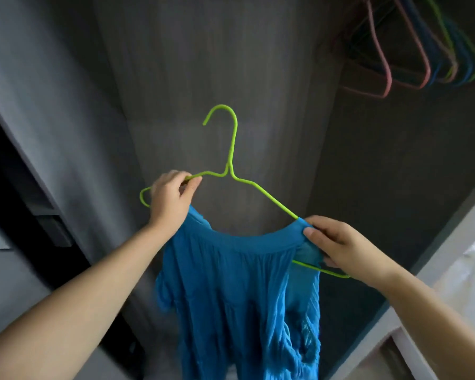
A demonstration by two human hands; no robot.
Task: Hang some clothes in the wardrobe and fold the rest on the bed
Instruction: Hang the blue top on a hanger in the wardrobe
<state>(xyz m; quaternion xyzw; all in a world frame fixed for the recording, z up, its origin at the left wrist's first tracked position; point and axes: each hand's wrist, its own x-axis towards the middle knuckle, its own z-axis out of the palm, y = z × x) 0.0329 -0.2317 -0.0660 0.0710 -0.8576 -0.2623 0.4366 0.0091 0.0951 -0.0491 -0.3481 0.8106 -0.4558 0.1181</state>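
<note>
Fabric first: the blue garment looks thin, crinkled and very soft, so I'd guess it weighs almost nothing and has no stiffness to help me. It drapes straight down from its waistband or neckline (can't tell which) and bunches at lower right. My guess is it slides easily on the smooth coated wire, so it should be held by the banded edge, not the loose body.

Green hanger is thin wire, light, stiff enough to steer with one hand. It's in mid-air in front of the wardrobe's grey back panel, between me and it.

My left hand pinches the hanger's left shoulder between thumb and curled fingers; the cloth's left edge sits just under that palm. My right hand pinches the band's right end over the hanger's right shoulder tip, fingers curled round cloth and wire.

Orientation: hook points up and away, curling left. Hanger's long axis runs left-right, right end tilted lower and nearer. Garment's long axis hangs vertical.

Spare hangers, pink, blue and green, hang far upper right.
</note>
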